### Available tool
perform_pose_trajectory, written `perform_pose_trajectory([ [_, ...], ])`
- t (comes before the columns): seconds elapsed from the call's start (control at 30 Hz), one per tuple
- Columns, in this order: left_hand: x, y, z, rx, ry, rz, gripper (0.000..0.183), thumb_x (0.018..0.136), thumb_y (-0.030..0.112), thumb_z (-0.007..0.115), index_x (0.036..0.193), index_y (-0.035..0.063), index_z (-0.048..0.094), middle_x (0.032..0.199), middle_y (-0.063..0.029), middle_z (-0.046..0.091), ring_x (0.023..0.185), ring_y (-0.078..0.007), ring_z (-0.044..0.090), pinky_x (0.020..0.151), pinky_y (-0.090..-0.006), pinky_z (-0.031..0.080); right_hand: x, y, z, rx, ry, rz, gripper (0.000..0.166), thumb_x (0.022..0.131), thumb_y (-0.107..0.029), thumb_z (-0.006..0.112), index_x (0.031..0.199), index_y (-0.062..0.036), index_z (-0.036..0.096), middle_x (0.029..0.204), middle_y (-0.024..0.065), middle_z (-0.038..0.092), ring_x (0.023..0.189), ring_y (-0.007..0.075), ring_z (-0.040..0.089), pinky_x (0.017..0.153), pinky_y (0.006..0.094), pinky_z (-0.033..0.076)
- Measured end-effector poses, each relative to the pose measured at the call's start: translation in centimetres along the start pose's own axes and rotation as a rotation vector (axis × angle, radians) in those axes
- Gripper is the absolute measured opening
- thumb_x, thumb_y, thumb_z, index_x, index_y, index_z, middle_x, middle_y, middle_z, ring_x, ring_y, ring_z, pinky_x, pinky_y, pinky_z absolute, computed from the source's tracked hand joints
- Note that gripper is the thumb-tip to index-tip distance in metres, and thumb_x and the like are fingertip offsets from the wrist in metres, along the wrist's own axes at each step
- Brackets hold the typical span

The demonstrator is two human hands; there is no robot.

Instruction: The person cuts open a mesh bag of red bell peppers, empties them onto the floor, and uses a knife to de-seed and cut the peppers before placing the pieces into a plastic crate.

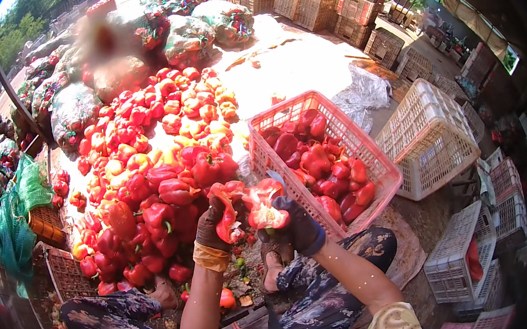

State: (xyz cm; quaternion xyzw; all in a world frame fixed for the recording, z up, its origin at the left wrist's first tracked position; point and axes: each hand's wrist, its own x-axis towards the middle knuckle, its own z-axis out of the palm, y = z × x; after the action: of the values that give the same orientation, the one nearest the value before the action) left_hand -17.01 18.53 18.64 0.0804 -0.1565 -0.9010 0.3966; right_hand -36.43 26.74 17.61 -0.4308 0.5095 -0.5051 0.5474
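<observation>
My left hand (212,225), in a dark glove, grips a torn-open piece of red bell pepper (228,216). In my right hand (294,224), also gloved, is the other opened part of a red bell pepper (266,206), its pale core showing. A knife blade (275,177) rises beside my right fingers; its handle is hidden. To the left of my hands lies a big heap of red bell peppers (130,222). On the right, a pink plastic crate (390,175) holds red pepper pieces.
A white crate (430,147) stands tilted beyond the pink one. Scraps (241,273) litter the ground between my feet. Stuffed mesh sacks (76,114) lie behind the heap, and stacked crates (314,7) stand at the back. Another crate (66,277) is at my left.
</observation>
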Motion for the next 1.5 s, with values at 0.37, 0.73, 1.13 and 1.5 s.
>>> perform_pose_trajectory([
  [0.37, 5.3, -0.8, 5.9, 0.721, -0.075, -0.025, 0.038, 0.08, 0.025, 0.077, 0.106, -0.0012, 0.066, 0.091, -0.0038, 0.068, 0.078, -0.0108, 0.062, 0.069, -0.0251, 0.05, -4.0, -6.3, -0.2, 0.331, 0.215, -0.075, 0.024, 0.096, -0.035, 0.051, 0.089, -0.0125, 0.057, 0.073, -0.002, 0.059, 0.055, 0.0066, 0.052, 0.045, 0.0206, 0.04],
  [0.73, 9.7, -2.4, 4.5, 1.591, -0.458, 0.325, 0.043, 0.08, 0.031, 0.078, 0.109, 0.0009, 0.067, 0.093, -0.0019, 0.068, 0.081, -0.0116, 0.062, 0.068, -0.0249, 0.05, -5.7, -5.0, -2.5, 0.278, 0.386, -0.162, 0.028, 0.094, -0.035, 0.05, 0.092, -0.008, 0.059, 0.075, 0.0048, 0.066, 0.049, 0.0067, 0.053, 0.041, 0.0195, 0.038],
  [1.13, 13.3, -4.5, 4.2, 0.877, -0.114, 0.01, 0.039, 0.086, 0.024, 0.073, 0.117, 0.0029, 0.064, 0.105, -0.0057, 0.068, 0.093, -0.0151, 0.064, 0.084, -0.0274, 0.052, -8.3, -6.4, -5.5, 0.485, 0.54, -0.126, 0.039, 0.094, -0.039, 0.047, 0.1, -0.0021, 0.059, 0.08, 0.0172, 0.069, 0.045, 0.0096, 0.052, 0.037, 0.017, 0.037],
  [1.5, 4.4, -6.5, 6.8, 0.643, -0.461, -0.141, 0.051, 0.098, 0.021, 0.053, 0.145, 0.0056, 0.036, 0.139, -0.0171, 0.047, 0.125, -0.0282, 0.05, 0.099, -0.0364, 0.047, -6.8, -6.7, -3.1, 0.226, 0.485, -0.181, 0.023, 0.09, -0.028, 0.062, 0.092, -0.0058, 0.063, 0.068, 0.0001, 0.059, 0.052, 0.0073, 0.053, 0.046, 0.0224, 0.04],
])
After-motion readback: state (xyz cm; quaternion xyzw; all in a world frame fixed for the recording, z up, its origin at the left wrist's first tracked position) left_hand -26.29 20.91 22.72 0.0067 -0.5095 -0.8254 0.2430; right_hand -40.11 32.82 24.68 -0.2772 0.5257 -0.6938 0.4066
